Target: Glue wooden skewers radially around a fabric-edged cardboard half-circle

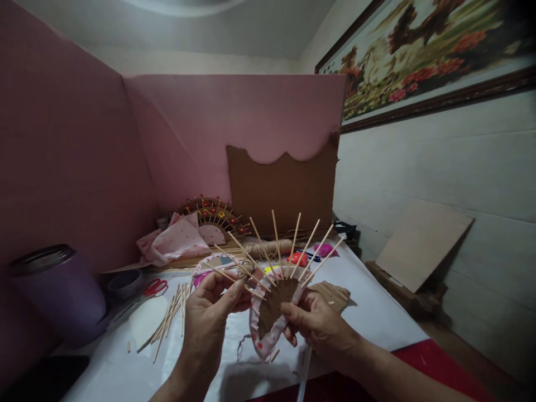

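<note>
My right hand point(324, 321) grips the lower right edge of a rounded cardboard piece point(274, 307), its rim wrapped in pale pink patterned fabric. Several thin wooden sticks point(275, 237) fan out from the curved top of the piece. At its left side, my left hand point(209, 315) pinches the leftmost wooden stick point(257, 294) between thumb and fingers, with that stick's lower end over the cardboard. A loose thread point(240, 346) hangs below the piece. Under my right hand is a translucent stick point(305, 374), possibly a glue stick.
Loose wooden sticks point(167, 318), red scissors point(156, 287) and a purple container point(62, 296) are on the left. Behind lie twine point(272, 247), pink fabric point(178, 240) and a decorated cardboard fan point(221, 212). Corrugated cardboard point(333, 296) rests on the right. A cut cardboard sheet point(280, 190) stands at the back.
</note>
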The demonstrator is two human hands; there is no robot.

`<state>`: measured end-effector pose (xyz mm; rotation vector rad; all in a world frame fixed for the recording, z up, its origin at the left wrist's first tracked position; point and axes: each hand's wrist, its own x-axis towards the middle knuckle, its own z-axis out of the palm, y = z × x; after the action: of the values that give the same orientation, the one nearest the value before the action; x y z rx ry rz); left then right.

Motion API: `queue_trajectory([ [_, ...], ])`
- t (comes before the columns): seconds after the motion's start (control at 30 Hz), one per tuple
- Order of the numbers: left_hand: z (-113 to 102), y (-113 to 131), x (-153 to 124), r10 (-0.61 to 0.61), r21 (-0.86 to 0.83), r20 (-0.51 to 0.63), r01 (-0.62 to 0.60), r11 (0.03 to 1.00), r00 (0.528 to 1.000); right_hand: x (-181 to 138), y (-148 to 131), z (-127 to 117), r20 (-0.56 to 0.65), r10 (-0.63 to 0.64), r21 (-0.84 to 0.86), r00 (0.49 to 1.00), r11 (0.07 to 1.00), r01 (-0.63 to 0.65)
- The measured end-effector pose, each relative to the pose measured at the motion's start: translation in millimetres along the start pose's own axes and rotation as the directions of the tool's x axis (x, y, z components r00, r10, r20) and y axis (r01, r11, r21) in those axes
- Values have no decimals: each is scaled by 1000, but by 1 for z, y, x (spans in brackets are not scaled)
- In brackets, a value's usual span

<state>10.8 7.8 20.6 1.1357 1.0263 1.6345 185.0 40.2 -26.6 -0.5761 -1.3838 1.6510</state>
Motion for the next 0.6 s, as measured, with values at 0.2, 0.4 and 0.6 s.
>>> queue_trajectory([
  [0.2, 4, 3, -1, -4, 3, -20, 4, 1000, 1000, 2, 2, -1, -3, -7, 35, 1000, 999, 7],
  [0.4, 6, 5, 0, -20, -17, -44, 20, 1000, 999, 2, -1, 1, -19, -10, 42, 1000, 999, 11],
  [0.6, 4, 4, -1, -18, -14, -35, 18, 1000, 999, 3, -1, 1, -13, -16, 40, 1000, 999, 17],
])
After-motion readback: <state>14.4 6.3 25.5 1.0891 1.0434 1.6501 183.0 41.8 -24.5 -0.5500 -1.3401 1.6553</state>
